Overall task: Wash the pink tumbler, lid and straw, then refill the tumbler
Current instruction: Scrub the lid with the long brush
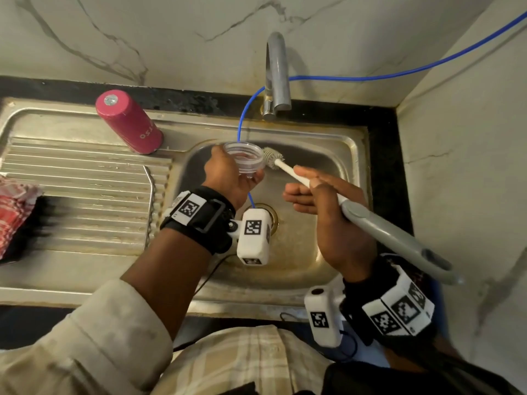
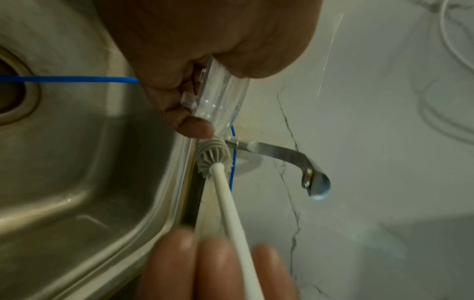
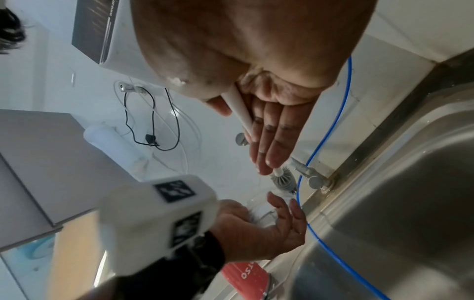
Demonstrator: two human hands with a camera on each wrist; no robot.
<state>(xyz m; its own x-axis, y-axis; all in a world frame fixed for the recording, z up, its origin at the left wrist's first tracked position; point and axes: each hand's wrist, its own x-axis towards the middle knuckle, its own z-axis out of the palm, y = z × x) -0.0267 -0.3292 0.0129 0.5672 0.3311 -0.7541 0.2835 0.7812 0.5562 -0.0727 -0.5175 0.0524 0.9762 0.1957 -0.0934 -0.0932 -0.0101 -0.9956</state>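
My left hand [image 1: 229, 173] grips a clear plastic lid [image 1: 245, 158] over the sink basin, open side up. Thumb and fingers hold its rim [image 2: 220, 97]. My right hand [image 1: 302, 191] pinches the white shaft of a long bottle brush under the thumb, with the other fingers straight. The grey bristle head [image 1: 271, 158] touches the lid's right edge [image 2: 212, 158]. The pink tumbler [image 1: 128, 121] stands upside down on the drainboard at the back left. A thin bent metal straw [image 1: 151, 201] lies on the drainboard beside the basin.
The steel faucet [image 1: 276, 72] arches over the back of the sink [image 1: 342, 143], with no water running. A blue tube [image 1: 399, 74] runs from the right wall down into the drain [image 1: 275, 218]. A red checked cloth [image 1: 14, 206] lies at the far left.
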